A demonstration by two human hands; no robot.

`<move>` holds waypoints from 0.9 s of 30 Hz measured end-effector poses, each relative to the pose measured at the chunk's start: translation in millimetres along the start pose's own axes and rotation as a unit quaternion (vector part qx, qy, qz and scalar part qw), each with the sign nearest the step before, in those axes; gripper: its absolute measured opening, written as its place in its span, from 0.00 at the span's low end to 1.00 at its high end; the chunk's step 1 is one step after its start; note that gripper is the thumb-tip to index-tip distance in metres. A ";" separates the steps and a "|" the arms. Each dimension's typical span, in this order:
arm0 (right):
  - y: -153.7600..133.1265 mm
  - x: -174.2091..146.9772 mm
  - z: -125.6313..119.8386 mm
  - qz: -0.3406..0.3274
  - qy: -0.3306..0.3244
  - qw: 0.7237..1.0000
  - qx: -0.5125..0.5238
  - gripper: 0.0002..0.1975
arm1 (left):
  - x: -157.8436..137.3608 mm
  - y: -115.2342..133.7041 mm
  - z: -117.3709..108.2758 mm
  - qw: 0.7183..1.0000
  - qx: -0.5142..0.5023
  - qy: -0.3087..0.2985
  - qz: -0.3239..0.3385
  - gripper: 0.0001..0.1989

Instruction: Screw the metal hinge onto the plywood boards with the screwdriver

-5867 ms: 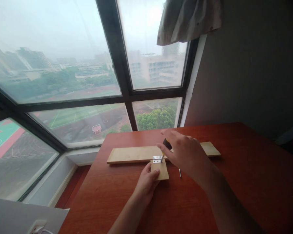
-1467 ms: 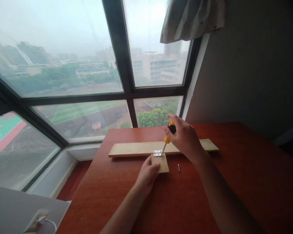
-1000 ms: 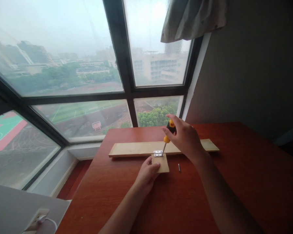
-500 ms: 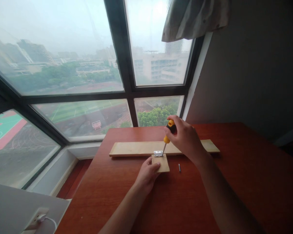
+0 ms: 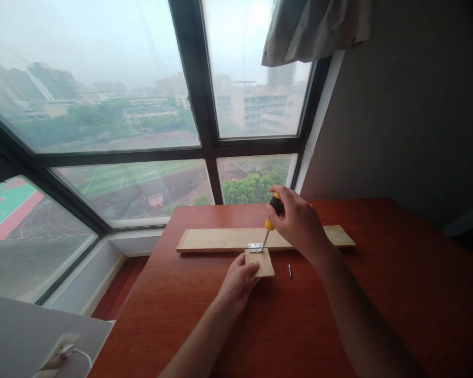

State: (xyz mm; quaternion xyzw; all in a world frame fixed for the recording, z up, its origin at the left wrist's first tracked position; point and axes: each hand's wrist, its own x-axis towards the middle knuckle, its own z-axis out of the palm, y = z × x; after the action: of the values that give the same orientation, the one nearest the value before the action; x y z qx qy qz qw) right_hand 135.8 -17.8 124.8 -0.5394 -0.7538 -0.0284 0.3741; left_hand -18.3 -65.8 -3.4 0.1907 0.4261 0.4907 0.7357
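My left hand (image 5: 240, 278) is closed on a small square wooden board (image 5: 263, 264), thumb on top and the other fingers underneath. A silvery metal hinge (image 5: 255, 247) lies along the far edge of that board. My right hand (image 5: 299, 220) grips the handle of a yellow and black screwdriver (image 5: 269, 225). The screwdriver slants down, and its tip meets the right end of the hinge's near leaf; any screw there is too small to make out. Behind the hinge rests a long pale wooden plank (image 5: 216, 239), partly covered by my right hand.
A short metal bit (image 5: 289, 271) lies on the reddish-brown table (image 5: 173, 315), right of the small board. Large windows (image 5: 256, 105) stand beyond the table, with a curtain (image 5: 319, 31) hanging at the upper right. A plugged-in socket (image 5: 61, 352) is at the lower left.
The screwdriver handle has turned a little in my right hand, its black part now facing me more. My left hand, the small board and the hinge hold nearly the same position.
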 end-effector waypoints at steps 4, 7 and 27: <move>-1.8 -1.4 -1.1 -0.006 -0.009 1.000 0.007 0.21 | -0.1 0.0 0.6 1.000 0.002 0.002 -0.001 0.18; -2.5 -1.3 -1.3 0.001 -0.002 1.000 -0.015 0.19 | 0.0 0.1 0.8 1.000 0.002 0.003 -0.001 0.18; 11.5 12.8 5.7 -0.016 -0.005 0.999 0.043 0.20 | -3.2 -0.8 2.9 1.000 -0.002 -0.007 0.002 0.17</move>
State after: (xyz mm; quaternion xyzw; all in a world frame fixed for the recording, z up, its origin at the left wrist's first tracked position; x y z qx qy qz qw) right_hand 140.6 -0.3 124.3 -0.5107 -0.7649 0.0008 0.3925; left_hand -16.0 -68.5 -1.0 0.1940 0.4197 0.4919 0.7377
